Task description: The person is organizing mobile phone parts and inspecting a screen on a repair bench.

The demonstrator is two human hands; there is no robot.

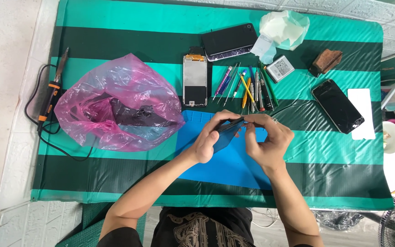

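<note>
Green-striped woven tarp covers the counter [115, 178], hands at work over a blue mat.

Crinkled pink plastic bag [115, 103] bulges at left; flat blue rubber mat [225, 167] lies centre. Above the mat, left hand [211, 137] and right hand [266, 139] are together, both clamped on a thin dark slab-shaped phone [228, 126], held edge-up. Slim coloured screwdrivers [248, 87] fan out behind.

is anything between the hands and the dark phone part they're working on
Nothing visible. The left hand and right hand both grip the dark phone part directly, above the blue mat.
</note>
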